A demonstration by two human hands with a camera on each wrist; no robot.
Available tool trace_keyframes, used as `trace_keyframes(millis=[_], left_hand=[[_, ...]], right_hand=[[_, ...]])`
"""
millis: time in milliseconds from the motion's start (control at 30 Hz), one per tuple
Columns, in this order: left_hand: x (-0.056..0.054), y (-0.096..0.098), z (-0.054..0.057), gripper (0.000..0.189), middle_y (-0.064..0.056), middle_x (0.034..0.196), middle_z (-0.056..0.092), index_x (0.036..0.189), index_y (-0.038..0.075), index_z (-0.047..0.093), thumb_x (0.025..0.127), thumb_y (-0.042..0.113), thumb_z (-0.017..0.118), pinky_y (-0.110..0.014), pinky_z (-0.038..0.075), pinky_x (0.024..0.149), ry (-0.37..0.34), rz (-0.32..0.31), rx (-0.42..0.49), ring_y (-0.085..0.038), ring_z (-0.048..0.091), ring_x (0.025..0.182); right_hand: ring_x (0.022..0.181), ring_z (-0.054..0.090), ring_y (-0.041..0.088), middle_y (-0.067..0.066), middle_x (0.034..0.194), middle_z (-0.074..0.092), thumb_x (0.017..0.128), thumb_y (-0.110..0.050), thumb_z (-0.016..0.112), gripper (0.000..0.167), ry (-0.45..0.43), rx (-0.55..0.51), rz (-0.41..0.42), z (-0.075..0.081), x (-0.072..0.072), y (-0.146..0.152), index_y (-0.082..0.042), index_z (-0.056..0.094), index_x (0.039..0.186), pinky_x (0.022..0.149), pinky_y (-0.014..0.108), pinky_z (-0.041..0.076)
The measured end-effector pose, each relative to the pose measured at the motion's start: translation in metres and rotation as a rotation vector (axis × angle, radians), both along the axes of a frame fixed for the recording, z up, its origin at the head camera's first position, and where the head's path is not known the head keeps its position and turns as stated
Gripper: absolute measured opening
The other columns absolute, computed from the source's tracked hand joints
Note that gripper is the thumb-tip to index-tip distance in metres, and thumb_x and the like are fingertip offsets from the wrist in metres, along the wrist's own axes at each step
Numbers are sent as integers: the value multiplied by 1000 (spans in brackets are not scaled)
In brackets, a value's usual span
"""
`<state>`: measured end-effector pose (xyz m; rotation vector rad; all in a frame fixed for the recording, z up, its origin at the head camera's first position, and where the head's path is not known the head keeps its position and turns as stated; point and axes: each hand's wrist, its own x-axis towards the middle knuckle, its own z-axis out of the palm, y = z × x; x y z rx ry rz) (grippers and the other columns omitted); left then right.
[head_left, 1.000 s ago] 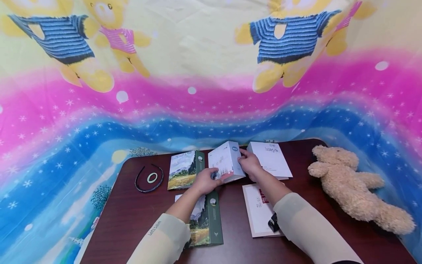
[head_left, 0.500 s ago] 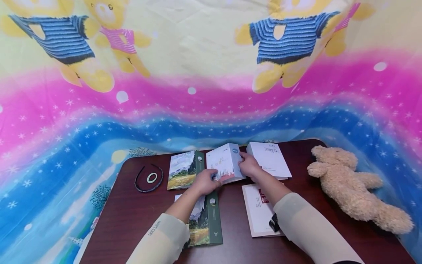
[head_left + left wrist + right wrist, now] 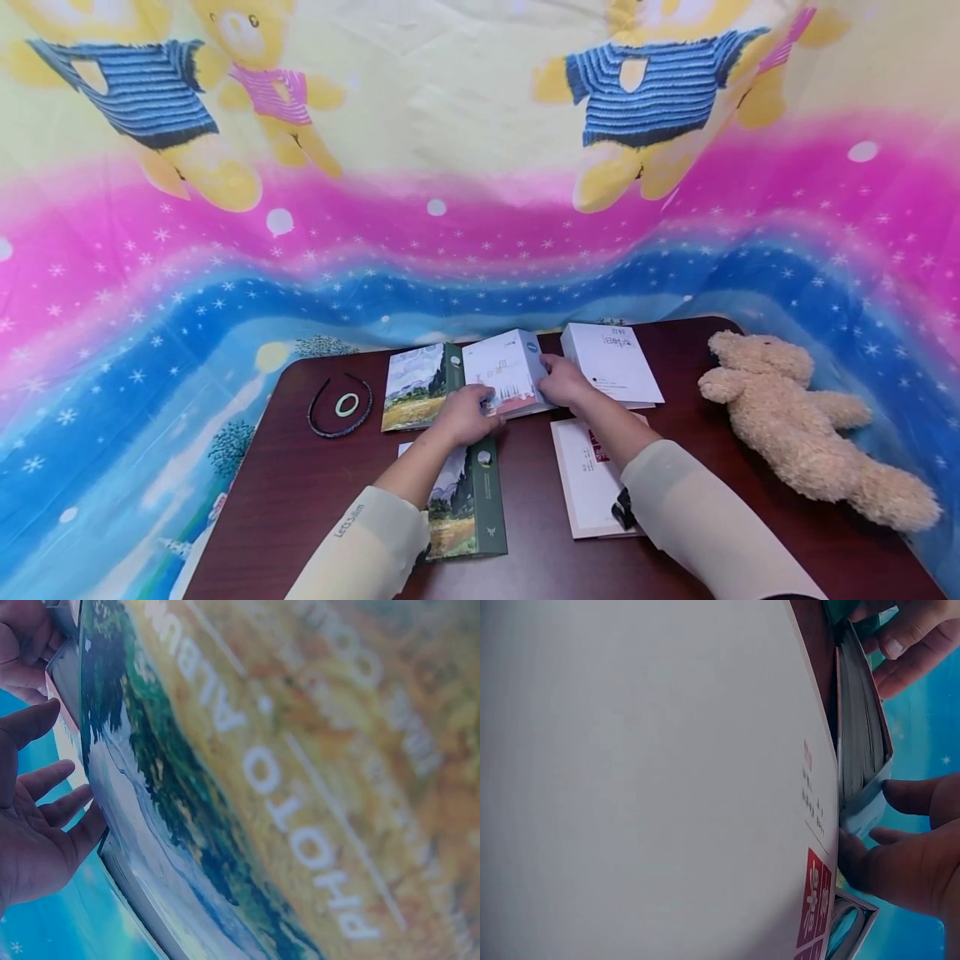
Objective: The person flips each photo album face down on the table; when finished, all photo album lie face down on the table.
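Observation:
A thick white photo album with a pink lower border and a pale blue spine lies at the back middle of the table. My right hand pinches its spine edge between thumb and fingers, as the right wrist view also shows. At the album's front left corner, my left hand touches the cover with loosely spread fingers. Close by on the left is a landscape-covered album with a green spine. A second such album lies nearer me, partly under my left forearm. In the left wrist view its printed cover fills most of the picture.
Another white album lies at the back right. A white one with red blocks is partly beneath my right forearm. A plush bear lies at the right; a dark headband and a pale ring lie left.
The white album has shifted slightly left, up to the green-spined album, and its cover sits a little lower. My right hand has moved left with it; my left hand stays nearly in place.

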<state>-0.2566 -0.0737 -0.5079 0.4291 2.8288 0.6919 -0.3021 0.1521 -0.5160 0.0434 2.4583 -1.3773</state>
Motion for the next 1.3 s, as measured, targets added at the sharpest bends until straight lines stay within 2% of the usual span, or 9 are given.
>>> trace_keyframes(millis=[233, 433, 633, 833, 1067, 1300], left_hand=[[2, -1, 0, 57, -16, 146, 59, 140, 5, 64, 93, 36, 73, -53, 40, 113, 36, -14, -2, -37, 53, 136], [3, -3, 2, 57, -16, 146, 58, 141, 6, 63, 93, 35, 73, -53, 39, 114, 32, -24, 14, -38, 52, 137], [2, -6, 5, 56, -14, 146, 59, 143, 9, 63, 93, 33, 72, -52, 41, 113, 8, -9, 35, -37, 52, 137], [2, -5, 7, 56, -14, 147, 57, 145, 11, 61, 94, 33, 72, -54, 42, 112, -19, 13, 39, -39, 50, 138], [2, -4, 10, 56, -15, 146, 57, 144, 12, 62, 93, 32, 72, -54, 42, 112, 8, 26, 33, -39, 50, 137], [0, 0, 10, 57, -14, 147, 56, 144, 13, 62, 92, 32, 73, -54, 42, 112, 10, 32, 73, -39, 49, 138]], right_hand=[[150, 33, 41, 22, 163, 37, 96, -4, 61, 72, -43, 11, -8, 2, 5, 2, -5, 32, 162, 116, 57, 36], [149, 32, 43, 22, 162, 38, 93, -2, 64, 76, -26, 24, 30, 3, 7, 5, -4, 33, 162, 117, 58, 33], [150, 31, 43, 20, 160, 41, 93, -5, 68, 77, -19, 45, 58, 4, 7, 7, -4, 34, 161, 119, 59, 30], [148, 35, 43, 20, 158, 45, 92, -8, 70, 77, -11, 51, 91, 8, 9, 9, -4, 35, 161, 118, 59, 32], [141, 44, 41, 21, 154, 49, 92, -13, 73, 77, 22, 76, 117, 15, 13, 14, -5, 38, 160, 113, 57, 39], [141, 44, 40, 21, 156, 46, 96, -16, 70, 75, 22, 57, 115, 21, 16, 19, -6, 36, 161, 114, 58, 38]])
